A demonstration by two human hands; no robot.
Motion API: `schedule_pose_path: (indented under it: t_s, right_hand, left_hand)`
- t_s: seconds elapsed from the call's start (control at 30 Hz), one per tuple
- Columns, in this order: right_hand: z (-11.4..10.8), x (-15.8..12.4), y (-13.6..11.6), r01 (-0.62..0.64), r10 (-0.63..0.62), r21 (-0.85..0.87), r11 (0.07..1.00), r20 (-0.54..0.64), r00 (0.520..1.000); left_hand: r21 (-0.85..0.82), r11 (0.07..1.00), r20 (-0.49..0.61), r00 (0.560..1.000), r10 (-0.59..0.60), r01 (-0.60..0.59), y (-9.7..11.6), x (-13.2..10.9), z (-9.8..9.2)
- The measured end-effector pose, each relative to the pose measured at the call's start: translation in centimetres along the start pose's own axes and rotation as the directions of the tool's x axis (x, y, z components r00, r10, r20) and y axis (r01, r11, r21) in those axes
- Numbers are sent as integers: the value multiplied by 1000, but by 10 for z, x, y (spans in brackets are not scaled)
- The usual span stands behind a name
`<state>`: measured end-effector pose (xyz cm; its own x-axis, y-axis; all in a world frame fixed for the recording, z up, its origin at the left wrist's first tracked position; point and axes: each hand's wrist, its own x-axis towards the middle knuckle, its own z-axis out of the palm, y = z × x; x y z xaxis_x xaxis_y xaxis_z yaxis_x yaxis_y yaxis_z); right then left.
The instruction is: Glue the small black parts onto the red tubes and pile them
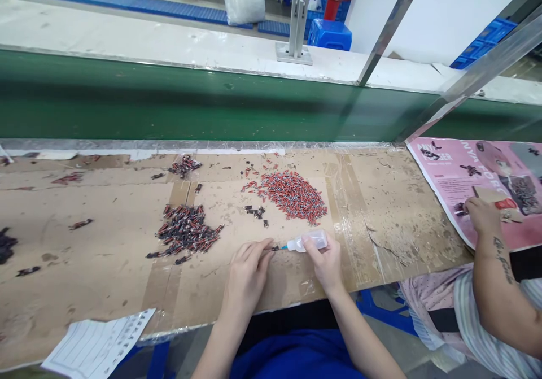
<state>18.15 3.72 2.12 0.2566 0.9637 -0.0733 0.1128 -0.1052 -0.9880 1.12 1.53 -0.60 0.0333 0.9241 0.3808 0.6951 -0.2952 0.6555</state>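
Note:
My right hand (328,261) is closed around a small translucent squeeze bottle (317,239), which lies nearly level with its blue-green needle tip pointing left. The tip meets or almost meets a small dark part (274,248), pinched in the fingertips of my left hand (249,263). The part's details are too small to make out. Beyond my hands is a pile of small red parts with silvery ends (294,195). A few loose black pieces (255,212) lie nearer. To the left sits a heap of black-and-red parts (186,229).
Cardboard (364,198) covers the bench, with a green belt (169,102) behind it. A smaller cluster of parts (185,166) lies further back. A lined paper sheet (99,345) overhangs the front left edge. At right, a co-worker's hand (484,218) works over a pink poster (449,170).

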Motion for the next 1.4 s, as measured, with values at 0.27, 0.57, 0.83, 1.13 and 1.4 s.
schedule_pose_path:
  t_s: [0.27, 0.57, 0.83, 1.13, 1.4]
  right_hand:
    - [3, -2, 2, 18, -18, -46, 999, 3, 1000]
    - [1, -5, 5, 23, -24, -35, 999, -21, 1000]
    - [0, -2, 6, -6, 6, 15, 1000, 2, 1000]
    - [3, -3, 4, 10, -9, -26, 1000, 19, 1000]
    - [-22, -3, 5, -1, -5, -74, 997, -69, 998]
  left_hand:
    - [6, 998, 16, 998, -68, 68, 1, 2, -1]
    - [12, 995, 20, 994, -104, 104, 1, 4, 0]
    - [-5, 990, 34, 990, -137, 138, 0, 4, 1]
    - [46, 989, -3, 990, -141, 141, 3, 2, 4]
    - [-31, 985, -8, 986, -169, 168, 0, -1, 4]
